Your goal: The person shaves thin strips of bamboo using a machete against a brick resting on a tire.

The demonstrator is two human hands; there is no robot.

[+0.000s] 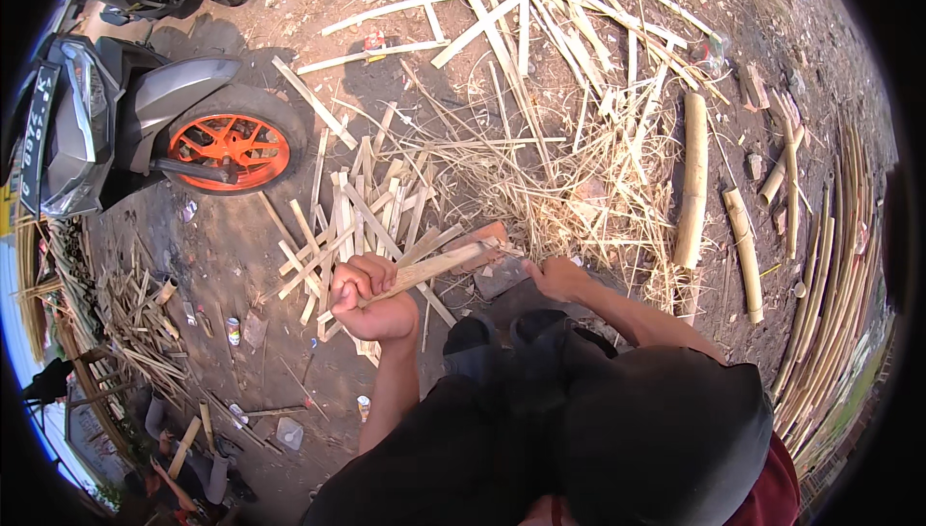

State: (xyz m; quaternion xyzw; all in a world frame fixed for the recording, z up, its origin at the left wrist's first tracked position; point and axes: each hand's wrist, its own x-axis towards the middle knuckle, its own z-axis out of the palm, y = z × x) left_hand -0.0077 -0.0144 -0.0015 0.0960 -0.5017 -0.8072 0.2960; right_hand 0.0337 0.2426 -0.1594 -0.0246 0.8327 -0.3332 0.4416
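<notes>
My left hand is closed around a flat bamboo slat that runs up and to the right. My right hand grips a dark broad blade whose edge meets the slat near its far end. A reddish brick lies just beyond the slat's tip. Right behind my left hand is a heap of cut bamboo strips. My knees and dark clothing fill the lower middle of the view.
A scooter with an orange rear wheel stands at the left. Long split bamboo and shavings cover the dirt ahead. Thick bamboo tubes lie at right, long strips along the right rim. Another person sits at lower left.
</notes>
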